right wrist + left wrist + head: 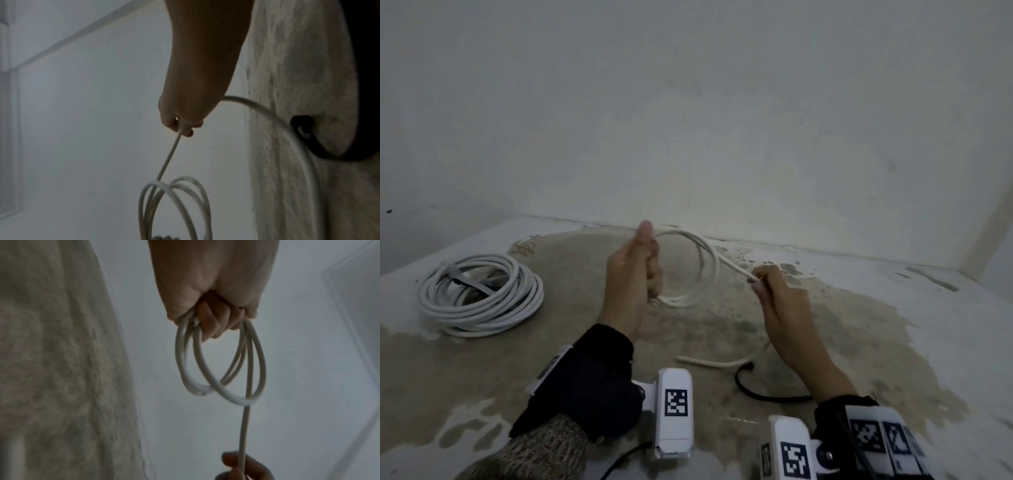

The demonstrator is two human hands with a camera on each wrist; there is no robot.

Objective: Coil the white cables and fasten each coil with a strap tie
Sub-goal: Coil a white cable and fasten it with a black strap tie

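Observation:
My left hand (642,263) (211,316) grips a small coil of thin white cable (700,270) (222,369) (174,203), held upright above the stained surface. From the coil a straight run of the same cable leads to my right hand (767,284) (183,125), which pinches it between thumb and fingers. Behind the right hand the cable's tail (715,362) (287,129) curves down and lies loose on the surface. A larger finished coil of thicker white cable (481,298) lies at the left, with a grey strap (470,282) across its middle.
A black cord (760,390) (320,144) loops on the surface near my right wrist. The mottled beige and white surface (859,342) ends at a pale wall (722,137) just behind the hands. A corner of the wall stands at the far right.

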